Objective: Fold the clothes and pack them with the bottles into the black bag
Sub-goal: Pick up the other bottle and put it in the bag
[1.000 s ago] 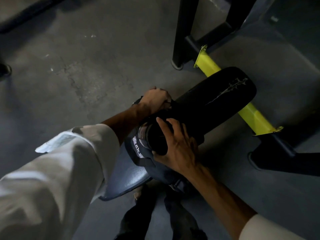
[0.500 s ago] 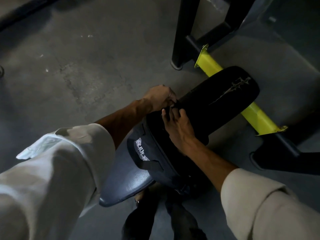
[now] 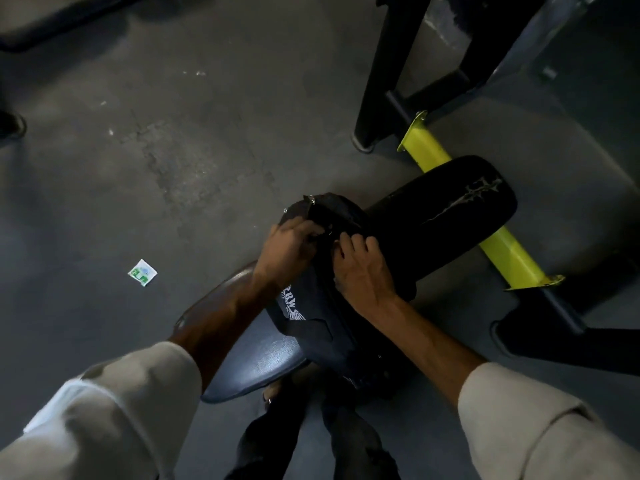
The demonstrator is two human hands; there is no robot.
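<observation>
The black bag [image 3: 311, 320], with a white winged logo on its side, stands on a dark padded seat [image 3: 256, 368]. My left hand [image 3: 289, 249] grips the bag's top flap on the left side, fingers curled over the edge. My right hand [image 3: 362, 268] lies on the bag's top just right of it, fingers curled into the fabric at the opening. No bottle or clothes show; the bag's inside is hidden by both hands.
A black cracked bench pad [image 3: 446, 216] lies right behind the bag, on a yellow bar [image 3: 485, 244] of a black gym frame [image 3: 384, 74]. A small green-and-white wrapper [image 3: 142, 272] lies on the grey floor to the left. My legs show below the seat.
The dark bottle seen at the bag's mouth a second ago is out of sight. My right hand moved up from the bag's side to its top, beside my left hand, and the opening has narrowed.
</observation>
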